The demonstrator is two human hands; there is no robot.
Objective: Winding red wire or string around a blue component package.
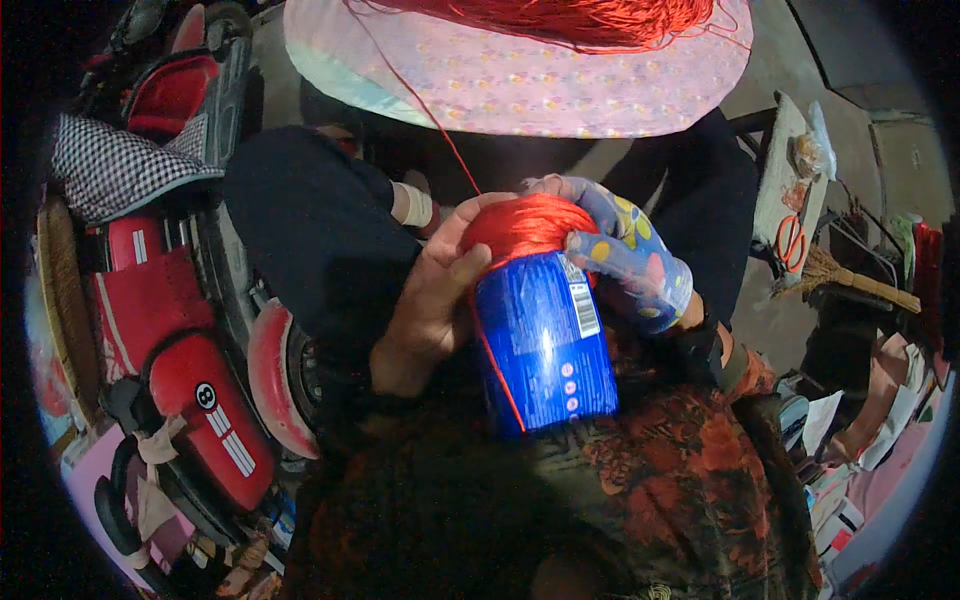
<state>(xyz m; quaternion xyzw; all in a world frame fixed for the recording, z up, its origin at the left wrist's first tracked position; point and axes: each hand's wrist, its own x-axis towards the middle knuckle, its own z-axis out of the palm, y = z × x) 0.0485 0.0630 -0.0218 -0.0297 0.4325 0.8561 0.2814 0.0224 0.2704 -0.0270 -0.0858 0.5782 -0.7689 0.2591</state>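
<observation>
A shiny blue cylinder [545, 340], like a can or wrapped roll with a barcode, rests against my lap. Red cord [535, 222] is wound thickly around its far end. My left hand [432, 285] is bare and closed around the left side of the wound cord, thumb on top. On the other side my right hand [630, 250], in a blue patterned glove with bare fingertips, curls over the winding. One loose strand runs down the cylinder's left side. Another strand [430, 115] stretches taut from the winding up to the table.
Ahead stands a round table with a pink patterned cover [500, 95], bearing a large heap of red cord [600, 20]. A red ride-on vehicle [210, 415] stands at the left. To the right are orange-handled scissors [790, 243] on a board, a straw broom [850, 280] and piled papers.
</observation>
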